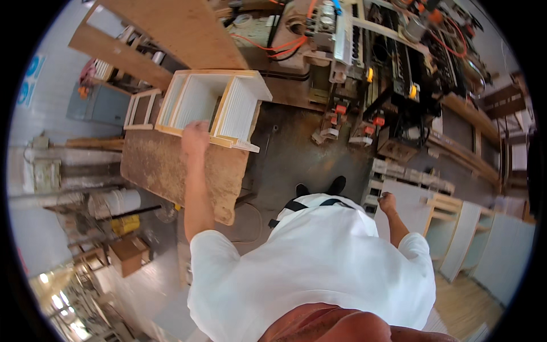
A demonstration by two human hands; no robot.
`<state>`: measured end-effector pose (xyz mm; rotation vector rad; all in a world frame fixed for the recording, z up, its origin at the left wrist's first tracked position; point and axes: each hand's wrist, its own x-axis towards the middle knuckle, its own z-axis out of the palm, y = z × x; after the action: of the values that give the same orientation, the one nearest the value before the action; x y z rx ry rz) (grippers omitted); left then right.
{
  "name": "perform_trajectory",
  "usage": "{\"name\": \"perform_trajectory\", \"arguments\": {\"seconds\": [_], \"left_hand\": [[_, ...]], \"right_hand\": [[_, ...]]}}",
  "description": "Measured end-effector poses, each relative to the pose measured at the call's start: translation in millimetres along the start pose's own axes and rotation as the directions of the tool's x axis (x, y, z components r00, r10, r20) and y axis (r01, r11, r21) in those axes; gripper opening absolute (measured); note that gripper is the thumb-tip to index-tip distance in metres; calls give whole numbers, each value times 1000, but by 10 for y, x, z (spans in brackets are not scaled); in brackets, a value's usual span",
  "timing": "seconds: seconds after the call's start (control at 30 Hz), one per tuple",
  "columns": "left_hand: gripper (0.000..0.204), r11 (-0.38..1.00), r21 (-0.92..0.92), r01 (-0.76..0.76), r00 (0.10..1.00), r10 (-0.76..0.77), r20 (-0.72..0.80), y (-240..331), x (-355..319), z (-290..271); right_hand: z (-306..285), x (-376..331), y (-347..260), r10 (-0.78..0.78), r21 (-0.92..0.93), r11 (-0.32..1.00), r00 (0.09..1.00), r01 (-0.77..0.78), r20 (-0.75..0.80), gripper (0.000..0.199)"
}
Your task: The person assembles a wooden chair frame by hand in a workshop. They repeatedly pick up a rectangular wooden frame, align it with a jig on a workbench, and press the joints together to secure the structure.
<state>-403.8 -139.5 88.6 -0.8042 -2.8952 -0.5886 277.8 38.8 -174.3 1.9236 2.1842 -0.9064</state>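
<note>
My left hand (196, 137) is at the near edge of a white open cabinet box (181, 102) with bare wood edges. Its fingers look curled over that edge, though blur softens them. The box sits on a worn brown workbench (165, 159); ribbed white sides show at its right part. Down by my right side, my right hand (387, 202) is closed beside the edge of a large pale panel (405, 199). Whether anything is inside those fingers is hidden.
Wide brown boards (165, 28) rise behind the box. A machine with black rails and red clamps (376, 121) stands ahead. Several pale cabinet units (478, 239) line the right, near a pallet (413, 171). A white bucket (122, 201) and a cardboard box (128, 255) lie left.
</note>
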Motion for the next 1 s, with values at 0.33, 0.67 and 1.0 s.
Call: {"name": "perform_trajectory", "arguments": {"seconds": [0.33,0.67,1.0], "left_hand": [[29,972,149,-180,978,159,138,424,117,606],[28,950,112,-293,954,282,102,369,11,687],[31,924,217,-316,947,295,125,469,101,801]], "right_hand": [[982,-62,55,-64,189,980,997,55,40,22],[631,-626,-357,183,309,927,976,-212,121,37],[115,-474,-41,98,384,923,984,-33,-150,34]]}}
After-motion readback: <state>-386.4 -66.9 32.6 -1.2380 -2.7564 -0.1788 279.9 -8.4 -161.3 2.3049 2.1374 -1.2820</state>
